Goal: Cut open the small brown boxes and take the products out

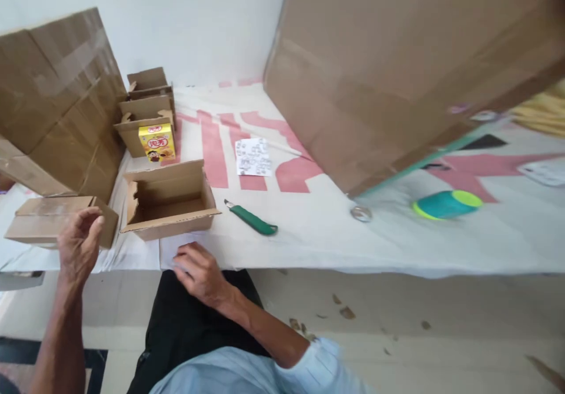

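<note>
My left hand (pixel 80 244) is in front of the right end of a taped-shut small carton (pixel 42 220), its fingers bent and the thumb apart. Whether it touches the carton I cannot tell. My right hand (pixel 200 273) is at the table's front edge, its fingers loosely curled with nothing visible in them. Just beyond it stands a small cardboard box (pixel 176 226), open at the top, its inside bare. A green box cutter (pixel 253 220) lies to the right of that box, its metal tip pointing back left.
Behind are more open small boxes (pixel 145 109) and a yellow printed snack box (pixel 158 142). Large cartons stand at left (pixel 57 100) and right (pixel 397 76). A printed paper (pixel 253 157), a tape roll (pixel 361 213) and a teal-and-yellow object (pixel 448 204) lie on the white cloth (pixel 309 241).
</note>
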A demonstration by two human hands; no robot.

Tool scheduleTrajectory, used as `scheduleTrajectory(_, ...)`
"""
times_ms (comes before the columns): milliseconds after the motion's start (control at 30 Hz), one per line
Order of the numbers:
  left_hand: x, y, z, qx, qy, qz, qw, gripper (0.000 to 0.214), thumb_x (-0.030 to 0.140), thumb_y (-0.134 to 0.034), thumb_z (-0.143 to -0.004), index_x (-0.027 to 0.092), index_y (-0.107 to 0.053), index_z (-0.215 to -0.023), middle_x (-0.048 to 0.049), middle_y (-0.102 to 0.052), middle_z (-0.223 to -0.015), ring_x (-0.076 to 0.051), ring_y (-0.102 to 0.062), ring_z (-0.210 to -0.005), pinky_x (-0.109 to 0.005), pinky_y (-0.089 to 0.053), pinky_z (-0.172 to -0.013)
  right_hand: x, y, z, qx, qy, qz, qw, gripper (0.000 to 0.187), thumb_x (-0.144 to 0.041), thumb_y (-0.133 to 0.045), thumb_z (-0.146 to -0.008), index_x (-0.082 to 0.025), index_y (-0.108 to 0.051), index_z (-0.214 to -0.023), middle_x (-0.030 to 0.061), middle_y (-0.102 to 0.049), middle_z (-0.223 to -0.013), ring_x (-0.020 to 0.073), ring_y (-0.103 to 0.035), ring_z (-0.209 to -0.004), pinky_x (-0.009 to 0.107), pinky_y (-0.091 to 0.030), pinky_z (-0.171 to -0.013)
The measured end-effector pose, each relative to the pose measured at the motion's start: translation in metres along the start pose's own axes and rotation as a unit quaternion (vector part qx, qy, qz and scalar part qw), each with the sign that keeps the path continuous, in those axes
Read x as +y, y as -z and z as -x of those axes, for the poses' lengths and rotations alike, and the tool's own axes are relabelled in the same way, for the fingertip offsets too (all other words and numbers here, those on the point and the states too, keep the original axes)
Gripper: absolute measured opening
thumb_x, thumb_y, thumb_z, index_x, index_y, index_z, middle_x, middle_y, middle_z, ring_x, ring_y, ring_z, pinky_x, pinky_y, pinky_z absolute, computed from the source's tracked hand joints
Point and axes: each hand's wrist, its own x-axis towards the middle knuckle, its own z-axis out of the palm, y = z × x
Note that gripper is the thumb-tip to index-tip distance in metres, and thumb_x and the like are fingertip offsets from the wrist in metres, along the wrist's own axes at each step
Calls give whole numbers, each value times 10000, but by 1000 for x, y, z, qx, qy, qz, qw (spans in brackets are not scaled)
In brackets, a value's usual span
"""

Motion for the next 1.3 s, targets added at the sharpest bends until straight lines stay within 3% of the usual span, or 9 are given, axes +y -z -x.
scheduleTrajectory(133, 1, -24, -5, -39, 18, 14, 999, 546, 650, -756, -880, 236, -736, -1234, -96, -759, -1288, -315, -712, -1239, -490, -560, -1164, 58, 78, 15, 94, -141, 163, 972, 226, -222, -579, -1028, -204, -792, -1104, 131, -712, -1113, 288, -622, -1095, 484, -539, -1001)
scheduleTrajectory(267, -1, -42, -15, -101, 65, 140, 983, 800, 727, -775, -837, 252, -638, -1467, -156, -642, -1551, -396, -585, -1473, -539, -517, -1222, 107, 120, 28, 61, -257, 301, 916, 263, -286, -632, -992, -170, -735, -1204, 169, -687, -1203, 330, -568, -1114, 482, -496, -960)
scheduleTrajectory(400, -9, -57, -20, -177, 87, 202, 959, 989, 724, -855, -751, 271, -562, -1581, -159, -532, -1676, -436, -431, -1596, -559, -428, -1294, 119, 116, 36, -1, -285, 342, 896, 143, -280, -622, -1002, -181, -712, -1054, 130, -688, -1058, 299, -563, -1019, 403, -452, -868)
scheduleTrajectory(633, -7, -56, -24, -255, 90, 195, 943, 1240, 561, -992, -619, 297, -423, -1689, -164, -418, -1752, -460, -347, -1633, -601, -357, -1323, 90, 81, 43, 18, -231, 329, 915, 67, -258, -684, -990, -201, -677, -956, 67, -679, -967, 254, -578, -970, 351, -395, -829)
scheduleTrajectory(800, -4, -51, -19, -261, 78, 160, 949, 1197, 531, -959, -660, 320, -403, -1699, -147, -417, -1755, -467, -344, -1633, -618, -417, -1282, 79, 73, 48, 7, -220, 315, 923, 125, -316, -733, -988, -196, -701, -978, 57, -691, -968, 241, -600, -966, 340, -400, -837)
scheduleTrajectory(900, -9, -51, -13, -221, 72, 187, 954, 1030, 551, -896, -720, 331, -502, -1645, -106, -506, -1706, -455, -392, -1613, -582, -412, -1296, 84, 78, 47, -7, -214, 292, 932, 141, -335, -714, -1004, -197, -723, -1028, 60, -709, -1001, 240, -628, -988, 338, -434, -845)
scheduleTrajectory(1033, -25, -54, -9, -148, 76, 203, 965, 855, 552, -812, -780, 305, -600, -1570, -81, -605, -1623, -442, -454, -1577, -562, -385, -1317, 113, 102, 25, 12, -209, 270, 940, 216, -296, -594, -1054, -165, -730, -1160, 107, -741, -1115, 250, -648, -1064, 368, -494, -964)
scheduleTrajectory(1200, -44, -62, -6, -132, 59, 193, 970, 822, 538, -741, -859, 314, -528, -1622, -88, -580, -1643, -410, -456, -1582, -558, -399, -1304, 173, 140, -30, 26, -248, 296, 922, 343, -223, -497, -1039, -121, -704, -1292, 210, -707, -1329, 314, -589, -1253, 478, -461, -1109)
scheduleTrajectory(1300, -49, -65, -5, -115, 66, 182, 974, 814, 565, -749, -855, 338, -542, -1609, -62, -556, -1667, -415, -393, -1619, -559, -354, -1332, 208, 153, -54, 11, -275, 298, 914, 423, -243, -481, -1048, -78, -650, -1399, 245, -654, -1459, 335, -548, -1334, 476, -441, -1123)
